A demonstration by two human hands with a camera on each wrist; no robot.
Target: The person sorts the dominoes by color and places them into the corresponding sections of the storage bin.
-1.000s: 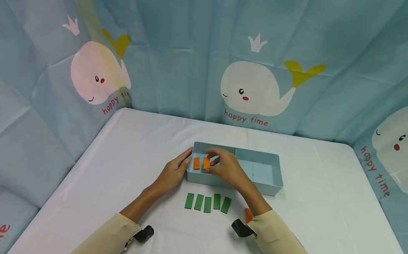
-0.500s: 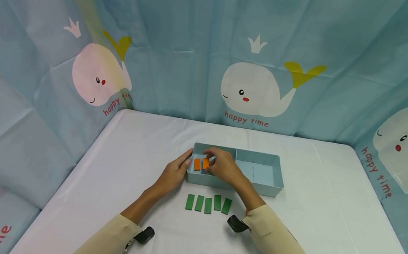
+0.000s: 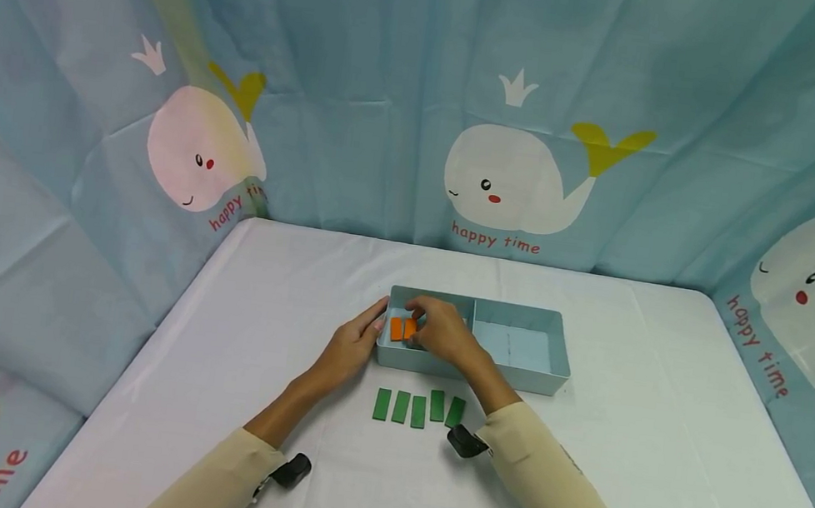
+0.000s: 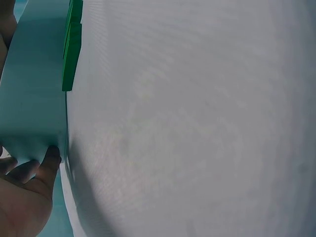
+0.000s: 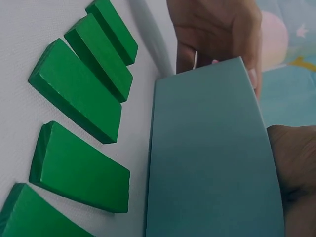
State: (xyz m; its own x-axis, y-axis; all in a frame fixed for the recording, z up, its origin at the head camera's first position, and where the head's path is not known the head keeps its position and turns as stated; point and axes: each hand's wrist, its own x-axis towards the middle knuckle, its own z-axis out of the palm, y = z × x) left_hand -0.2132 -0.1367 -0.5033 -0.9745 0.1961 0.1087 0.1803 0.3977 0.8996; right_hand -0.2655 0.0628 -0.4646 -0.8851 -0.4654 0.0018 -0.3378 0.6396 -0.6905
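- On white tbl. point(image 3: 597, 443), toward far side: blue-gray box point(image 3: 531, 379), divided in 2.
- Person's L hand point(image 3: 348, 348), fingers extended, unclenched, touches box's left end.
- R hand point(image 3: 445, 331), inside left compt., pinches orange block point(image 3: 410, 329) btwn thumb & fingers.
- Second orange block point(image 3: 395, 330) just left of it, same compt.
- Near side: five green blocks point(image 3: 418, 412), uneven row.
- Far: blue curtain point(image 3: 357, 164) w/ whale prints.

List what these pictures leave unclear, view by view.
Head: the right hand hides part of the blue box.
Left wrist: the left edge cuts off part of the left hand.
Right wrist: the box hides the orange blocks; the bottom edge cuts off one green block.
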